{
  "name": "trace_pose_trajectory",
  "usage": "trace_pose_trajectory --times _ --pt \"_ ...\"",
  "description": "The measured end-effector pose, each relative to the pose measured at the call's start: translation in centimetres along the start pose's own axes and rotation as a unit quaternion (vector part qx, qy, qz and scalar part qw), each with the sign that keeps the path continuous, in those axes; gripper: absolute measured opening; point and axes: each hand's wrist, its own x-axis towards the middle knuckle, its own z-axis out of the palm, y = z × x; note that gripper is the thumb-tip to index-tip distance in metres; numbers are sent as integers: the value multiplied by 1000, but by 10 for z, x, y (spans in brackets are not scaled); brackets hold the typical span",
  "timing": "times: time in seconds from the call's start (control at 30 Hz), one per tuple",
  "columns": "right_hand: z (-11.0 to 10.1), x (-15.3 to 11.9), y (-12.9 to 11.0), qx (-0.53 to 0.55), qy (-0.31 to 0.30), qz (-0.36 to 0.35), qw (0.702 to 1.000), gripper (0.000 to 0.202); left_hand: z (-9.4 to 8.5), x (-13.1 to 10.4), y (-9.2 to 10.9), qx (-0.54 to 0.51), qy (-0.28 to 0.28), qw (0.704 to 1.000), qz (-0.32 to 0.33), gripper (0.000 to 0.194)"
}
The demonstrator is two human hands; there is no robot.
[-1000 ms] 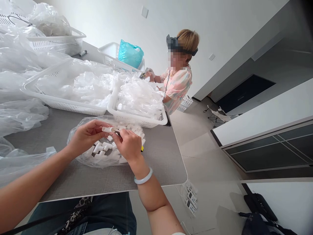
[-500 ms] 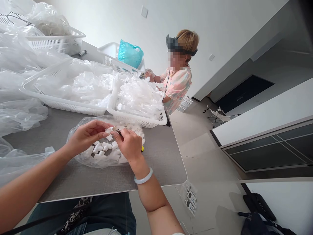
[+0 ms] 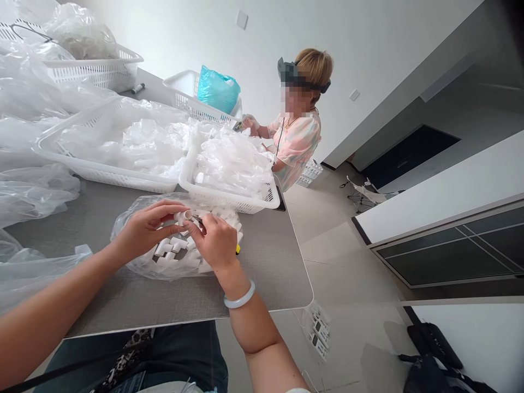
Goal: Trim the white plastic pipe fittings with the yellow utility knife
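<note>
Between the fingers of my left hand (image 3: 143,229) is a short white plastic pipe fitting (image 3: 183,216), its round open end turned toward my right hand. My right hand (image 3: 216,237) grips a slim tool whose dark tip (image 3: 197,219) points at that opening. A yellow end (image 3: 238,249) of the tool shows behind the palm, and the rest is hidden, so its exact kind is unclear. My right thumb touches the fitting's edge. Under both hands, a clear plastic bag (image 3: 135,265) lies spread with several similar white fittings (image 3: 164,248) on it.
White baskets (image 3: 245,204) filled with clear plastic bags line the far side of the grey table (image 3: 270,273). More bags (image 3: 36,191) pile up at the left. A blue bag (image 3: 216,90) sits in a farther basket. A co-worker (image 3: 298,131) stands beyond the table's far corner.
The fitting has turned so that its round opening shows more fully. My left fingers have straightened and shifted slightly around it; my right hand has barely moved.
</note>
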Motion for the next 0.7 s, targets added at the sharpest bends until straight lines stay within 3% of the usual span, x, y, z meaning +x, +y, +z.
trace_pose_trajectory --times 0.2,0.47,0.7 --pt "-2 -1 -3 -14 -11 -15 1000 38 3 -4 -6 39 11 999 22 27" --pt "-2 2 -1 -30 -19 -13 999 39 -7 3 -5 -61 -70 996 -9 32" --pt "-3 1 -3 -31 -15 -25 999 39 -5 4 1 56 -29 997 42 29"
